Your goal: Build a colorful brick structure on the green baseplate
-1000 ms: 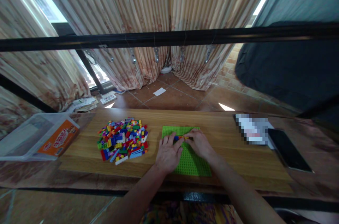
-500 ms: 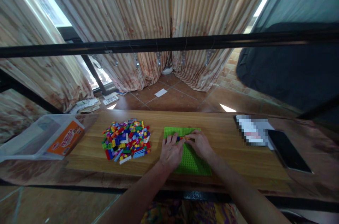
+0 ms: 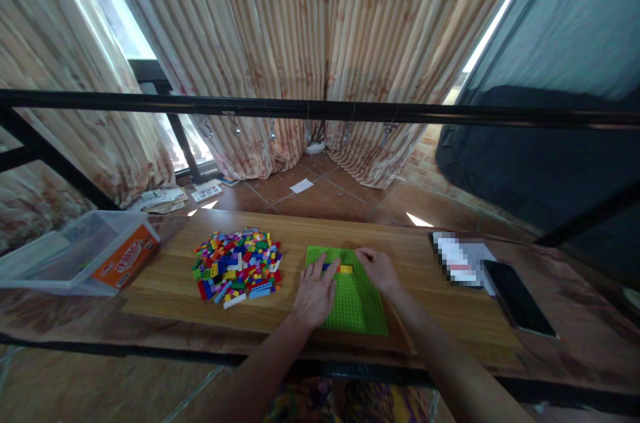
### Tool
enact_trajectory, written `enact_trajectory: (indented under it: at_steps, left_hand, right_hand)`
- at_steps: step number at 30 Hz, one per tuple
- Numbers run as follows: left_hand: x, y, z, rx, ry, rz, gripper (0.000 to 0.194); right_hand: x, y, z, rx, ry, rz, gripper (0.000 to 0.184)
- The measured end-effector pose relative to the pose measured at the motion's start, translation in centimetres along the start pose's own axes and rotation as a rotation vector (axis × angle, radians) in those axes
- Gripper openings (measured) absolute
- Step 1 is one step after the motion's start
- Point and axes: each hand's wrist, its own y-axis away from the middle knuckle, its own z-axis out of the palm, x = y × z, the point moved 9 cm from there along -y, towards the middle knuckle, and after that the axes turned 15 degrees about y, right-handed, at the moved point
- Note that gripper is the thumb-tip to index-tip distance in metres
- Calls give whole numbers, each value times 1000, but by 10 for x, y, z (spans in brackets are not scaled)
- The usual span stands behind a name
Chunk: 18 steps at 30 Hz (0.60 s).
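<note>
Wooden board (image 3: 435,276): a bare strip ran mid-right of the frame, between the right forearm (image 3: 425,333) and the smartphone (image 3: 520,297).
Left of centre: the toy-brick pile (image 3: 239,266) blocked passage; a narrow gap separated it from the left hand (image 3: 316,293).
Green baseplate (image 3: 350,306): open studs lay between both forearms, lower centre.
Black rail (image 3: 320,109): barred the upper frame, side to side.

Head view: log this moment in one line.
left hand: spread over green baseplate; right hand: beside yellow brick, apart; brick pile: left of baseplate

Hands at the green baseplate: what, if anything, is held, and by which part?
Cannot be told: left hand partly covers a blue brick; right hand shows nothing clearly pinched.
</note>
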Motion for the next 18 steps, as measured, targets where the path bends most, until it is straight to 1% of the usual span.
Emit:
enact_trajectory:
  at_steps: [3,5,7,10,13,15,18]
  left_hand:
    - [-12,1,-13,146,229,-34,52]
    - [-22,3,-21,246,368,-78,50]
    - [-29,3,-24,299,451,-102,47]
    - [-31,4,-26,321,494,-96,43]
    - [-31,5,-26,328,499,-107,41]
    - [-32,6,-24,315,500,-131,42]
    - [-31,6,-22,288,511,-157,45]
  right_hand:
    - [-6,-9,-3,49,47,19,34]
    - [-15,-19,-3,75,83,13,34]
    - [-29,-31,1,95,113,-15,35]
    - [-55,-43,15,118,138,-86,37]
    - [-80,-44,32,117,143,-187,37]
    - [-89,-40,41,107,144,-244,37]
    - [-90,-36,48,102,149,-274,40]
